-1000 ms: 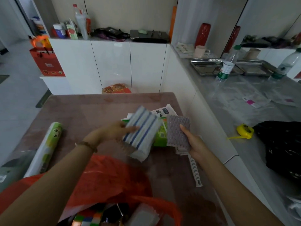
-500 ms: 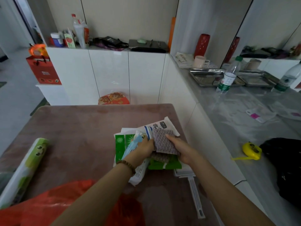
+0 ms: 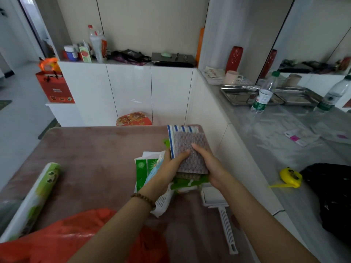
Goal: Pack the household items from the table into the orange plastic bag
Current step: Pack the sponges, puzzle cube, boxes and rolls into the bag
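Grey woven scouring cloth (image 3: 191,154) is sitting on top of a blue-striped cloth (image 3: 177,130), and I am seeing both hands gripping that small stack above the desk (image 3: 91,149). My left hand (image 3: 169,168) is clasping the stack from its left edge, thumb lying across the grey face; a beaded bracelet (image 3: 143,199) is circling that wrist. My right hand (image 3: 207,164) is grasping the stack from the right side, fingers (image 3: 197,147) pressing on the grey face. The striped cloth is showing past the top and left edges of the grey one.

Directly beneath the hands, green and white packets (image 3: 144,168) are lying on the desk, partly hidden by the left wrist. Just below the right wrist, a white lint roller (image 3: 214,198) is lying flat, its long handle pointing toward me. Well to the left of the left arm, a green-and-white roll (image 3: 36,198) is lying on the desk. The orange plastic bag (image 3: 62,238) is spreading across the near edge of the desk, under and to the left of the left forearm; I cannot tell what it is holding.

To the right of the right arm, on the grey side counter (image 3: 266,149), a yellow tape measure (image 3: 290,177) is resting beside a black bag (image 3: 332,196), and a clear bottle (image 3: 264,93) is standing farther off.
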The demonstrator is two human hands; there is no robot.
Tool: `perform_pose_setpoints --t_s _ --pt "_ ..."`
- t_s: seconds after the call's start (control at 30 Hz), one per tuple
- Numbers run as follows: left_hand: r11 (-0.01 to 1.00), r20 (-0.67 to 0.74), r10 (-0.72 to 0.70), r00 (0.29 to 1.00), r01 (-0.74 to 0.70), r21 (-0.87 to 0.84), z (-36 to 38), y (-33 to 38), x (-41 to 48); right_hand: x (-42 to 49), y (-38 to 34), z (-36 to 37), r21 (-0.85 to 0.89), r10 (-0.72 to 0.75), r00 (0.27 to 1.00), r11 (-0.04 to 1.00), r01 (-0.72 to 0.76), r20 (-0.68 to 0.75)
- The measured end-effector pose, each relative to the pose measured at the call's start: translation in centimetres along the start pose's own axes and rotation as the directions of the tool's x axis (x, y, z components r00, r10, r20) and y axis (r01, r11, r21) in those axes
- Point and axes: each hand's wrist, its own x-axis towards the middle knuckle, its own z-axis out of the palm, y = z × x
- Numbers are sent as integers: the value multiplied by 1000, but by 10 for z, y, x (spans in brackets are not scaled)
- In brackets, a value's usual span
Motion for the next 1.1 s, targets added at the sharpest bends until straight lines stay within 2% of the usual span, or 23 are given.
perform_pose_setpoints --t_s 0.07,0.17,0.27,0.37,0.47,0.53,0.63,0.67,0.73,0.8,0.87,0.93,1.0,1.03,1.07,1.1 --pt "993 37 113 993 -114 12 -5 20 -21 -24 -20 12 22 -123 991 992 122 46" --pt "982 111 187 976 -189 10 -13 47 -60 -66 -44 32 -50 -215 973 974 219 79" --pt "959 133 272 953 -279 39 -22 67 -110 -112 -52 51 -13 -180 967 983 185 180" --pt "927 215 301 929 -339 163 -34 81 -168 -164 -50 70 0 -134 955 990 139 266" --pt "890 278 257 926 -339 305 -53 87 -221 -211 -34 92 142 -76 944 989 31 320" --pt "865 289 206 935 -312 393 -69 87 -255 -238 -17 110 256 -90 945 967 8 313" --pt "813 268 126 955 -254 523 -95 81 -296 -269 15 135 384 -70 944 921 -63 322" --pt "799 276 151 949 -282 531 -104 78 -311 -275 26 142 382 -57 941 921 -79 333" --pt "834 258 222 940 -320 449 -126 70 -336 -290 42 156 374 -46 933 922 -98 356" --pt "858 158 275 949 -316 404 -154 58 -357 -303 55 168 387 -58 924 917 -101 378" --pt "786 -3 404 915 -345 513 -188 40 -375 -314 67 175 396 -69 924 913 -94 377" --pt "648 -138 468 873 -232 726 -222 16 -393 -323 78 182 370 -30 936 922 -109 351" --pt "425 -199 430 881 -3 905 -249 -11 -406 -330 91 186 341 37 944 927 -155 329" --pt "308 -236 379 895 119 944 -258 -23 -411 -334 97 187 326 69 943 928 -180 327" --pt "252 -293 339 894 214 944 -268 -36 -413 -338 102 189 304 94 940 931 -200 329" --pt "270 -352 333 875 269 925 -276 -42 -414 -341 106 191 279 121 936 935 -219 330"
